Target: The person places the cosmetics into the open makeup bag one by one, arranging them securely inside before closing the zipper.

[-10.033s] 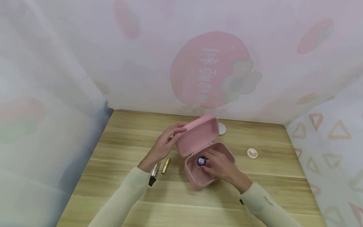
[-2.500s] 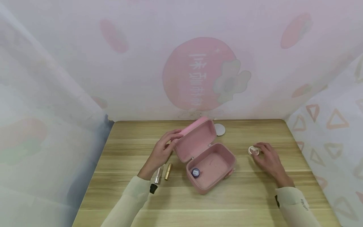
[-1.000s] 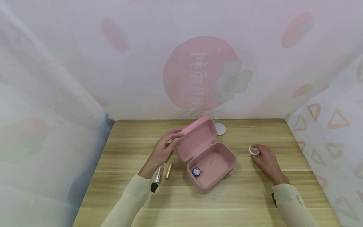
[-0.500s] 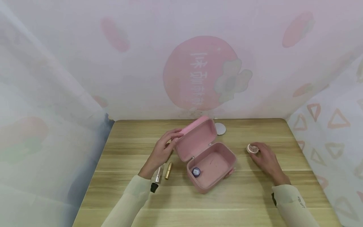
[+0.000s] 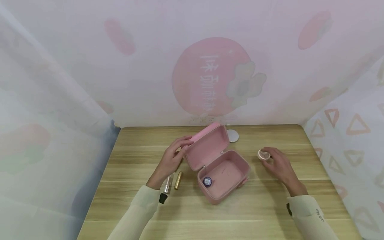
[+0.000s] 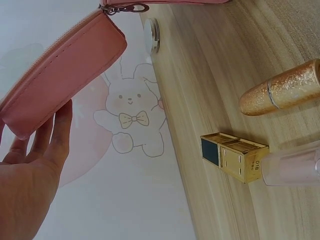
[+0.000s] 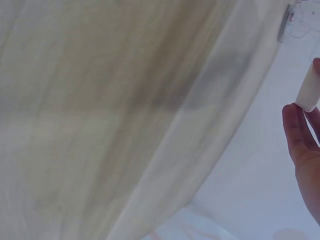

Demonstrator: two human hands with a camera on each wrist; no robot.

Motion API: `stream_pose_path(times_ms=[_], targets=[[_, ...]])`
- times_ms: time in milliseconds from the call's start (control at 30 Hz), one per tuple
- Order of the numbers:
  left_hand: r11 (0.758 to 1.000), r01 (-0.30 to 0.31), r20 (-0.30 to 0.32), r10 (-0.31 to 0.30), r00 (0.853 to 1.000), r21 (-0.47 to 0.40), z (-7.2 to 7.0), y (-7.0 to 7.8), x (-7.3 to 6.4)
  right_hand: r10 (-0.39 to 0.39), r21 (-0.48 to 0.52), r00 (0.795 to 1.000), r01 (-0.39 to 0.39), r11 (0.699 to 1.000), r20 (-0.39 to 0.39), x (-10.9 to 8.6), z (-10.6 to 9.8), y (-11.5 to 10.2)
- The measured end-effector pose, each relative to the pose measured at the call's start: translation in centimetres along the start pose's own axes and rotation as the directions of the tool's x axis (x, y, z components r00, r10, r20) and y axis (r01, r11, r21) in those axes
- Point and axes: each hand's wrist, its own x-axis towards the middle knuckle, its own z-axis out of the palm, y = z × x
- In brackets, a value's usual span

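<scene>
A pink zippered cosmetic case (image 5: 229, 168) stands with its lid raised on the wooden table. My left hand (image 5: 171, 160) holds the lid (image 6: 75, 70) at its outer left corner. Inside the case, a small dark-blue jar (image 5: 207, 181) with a pale label lies at the left end. To the right, my right hand (image 5: 279, 165) pinches a round cream compact (image 5: 263, 154) with a sectioned top between thumb and fingers. In the right wrist view the compact (image 7: 309, 90) appears edge-on, raised off the table.
Left of the case lie a gold lipstick (image 5: 178, 180) and a clear-and-silver tube (image 5: 167, 184). A square gold-and-black lipstick (image 6: 235, 156) lies near them, mostly hidden by my left hand in the head view. Behind the case sits a round white disc (image 5: 233, 136). Printed curtains enclose the table.
The blue jar, earlier in my right hand, now lies in the case. My right hand has reached the compact, taken hold of it and shifted it slightly left. The left hand keeps holding the lid.
</scene>
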Motion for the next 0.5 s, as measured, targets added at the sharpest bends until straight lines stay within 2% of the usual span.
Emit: stream_pose_path(times_ms=[500], targets=[[1.0, -0.011, -0.001, 0.011, 1.0, -0.014, 0.0, -0.1, 0.0, -0.071, -0.011, 0.997, 0.071, 0.997, -0.027, 0.7, -0.9, -2.4]])
